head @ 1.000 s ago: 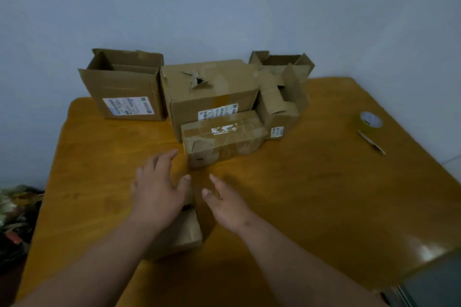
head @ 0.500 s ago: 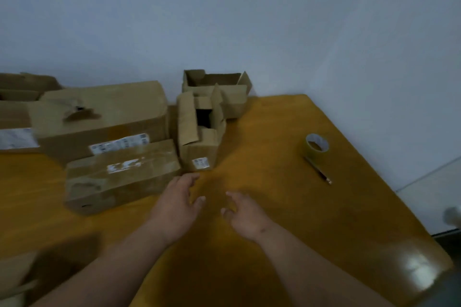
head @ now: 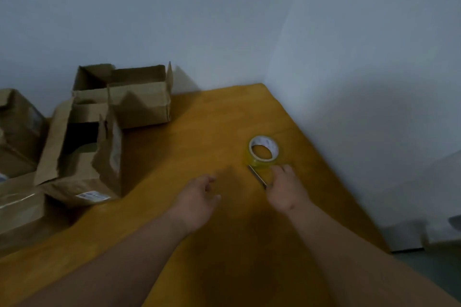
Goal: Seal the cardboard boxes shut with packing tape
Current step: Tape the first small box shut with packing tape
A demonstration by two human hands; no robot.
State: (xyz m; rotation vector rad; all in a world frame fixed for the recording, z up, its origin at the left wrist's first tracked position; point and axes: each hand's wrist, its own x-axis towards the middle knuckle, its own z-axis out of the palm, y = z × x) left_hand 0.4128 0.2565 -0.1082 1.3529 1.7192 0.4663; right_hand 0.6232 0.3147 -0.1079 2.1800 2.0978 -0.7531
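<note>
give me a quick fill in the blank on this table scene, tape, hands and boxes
1. The tape roll lies on the ____ table.
2. The ____ hand reaches nearest the roll.
3. The thin tool lies between the roll and the ____ hand.
4. The back box has its flaps ____.

Missing words: wooden; right; left; open

Five cardboard boxes (head: 139, 99) — one tape roll (head: 263, 152) — one pen (head: 257, 176) — two hands (head: 197, 197)
</note>
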